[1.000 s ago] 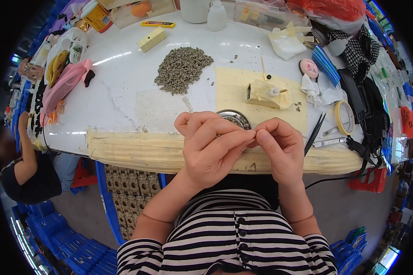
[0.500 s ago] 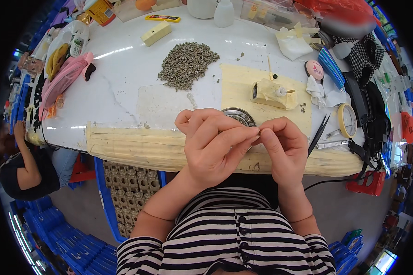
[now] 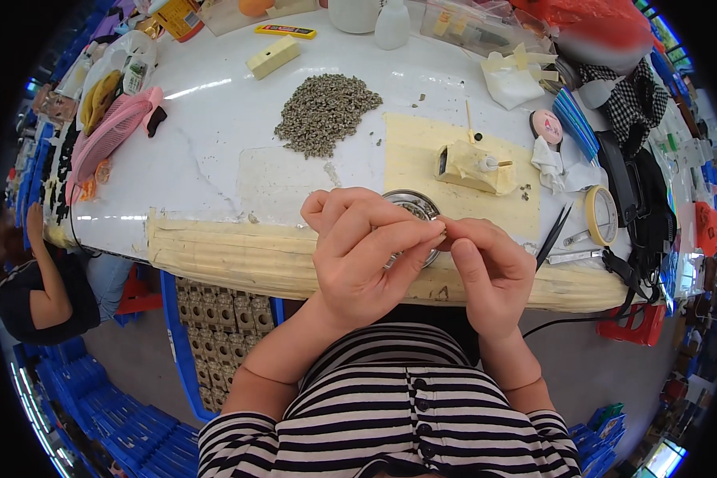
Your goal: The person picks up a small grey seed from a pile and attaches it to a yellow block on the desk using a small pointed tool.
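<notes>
Both hands stay put: left hand (image 3: 366,255) and right hand (image 3: 490,267) fingertips still pinched together over the metal dish (image 3: 413,209), part too tiny to see

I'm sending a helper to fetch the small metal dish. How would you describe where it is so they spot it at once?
On the white table, look at the near edge with its ribbed yellowish padding. The round metal dish sits just behind the left hand and right hand, partly hidden by them. It is the only shiny round rim there, beside the yellow mat.
</notes>
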Demonstrator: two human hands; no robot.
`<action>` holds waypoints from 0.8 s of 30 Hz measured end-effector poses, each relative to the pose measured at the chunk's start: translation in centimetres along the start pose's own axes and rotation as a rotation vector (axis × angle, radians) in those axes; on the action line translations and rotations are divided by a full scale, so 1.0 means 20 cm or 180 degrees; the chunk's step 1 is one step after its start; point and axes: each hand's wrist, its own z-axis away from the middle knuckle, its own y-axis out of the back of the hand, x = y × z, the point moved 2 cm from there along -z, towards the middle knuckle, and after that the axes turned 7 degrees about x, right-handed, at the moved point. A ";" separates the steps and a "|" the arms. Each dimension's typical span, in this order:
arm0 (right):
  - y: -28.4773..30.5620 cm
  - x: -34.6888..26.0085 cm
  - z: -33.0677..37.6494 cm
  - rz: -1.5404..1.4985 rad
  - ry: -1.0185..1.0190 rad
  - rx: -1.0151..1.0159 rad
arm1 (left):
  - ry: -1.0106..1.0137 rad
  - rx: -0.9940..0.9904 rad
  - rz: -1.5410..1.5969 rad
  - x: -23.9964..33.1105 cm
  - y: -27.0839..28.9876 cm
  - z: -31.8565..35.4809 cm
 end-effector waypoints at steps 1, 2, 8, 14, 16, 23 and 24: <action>0.00 0.00 0.00 -0.0301 -0.0359 -0.0004 | -0.0025 -0.0022 0.0034 0.00 0.00 0.00; 0.00 0.00 0.01 -0.0515 -0.0508 -0.0018 | -0.0053 -0.0051 0.0073 0.00 0.00 0.00; 0.02 0.01 0.00 -0.0225 -0.0203 0.0053 | -0.0105 -0.0023 -0.0145 0.02 -0.01 0.00; -0.03 -0.07 -0.01 0.1465 0.1665 0.0057 | 0.0026 0.0122 -0.0265 0.02 -0.01 0.00; -0.03 -0.06 -0.01 0.1462 0.1686 0.0063 | 0.0036 0.0104 -0.0248 0.02 -0.01 0.00; -0.01 0.01 0.01 -0.0025 0.0004 -0.0055 | 0.0014 0.0001 -0.0127 0.01 0.00 -0.01; -0.02 0.01 0.02 -0.0448 -0.0378 -0.0037 | 0.0049 0.0011 -0.0055 0.01 0.00 0.00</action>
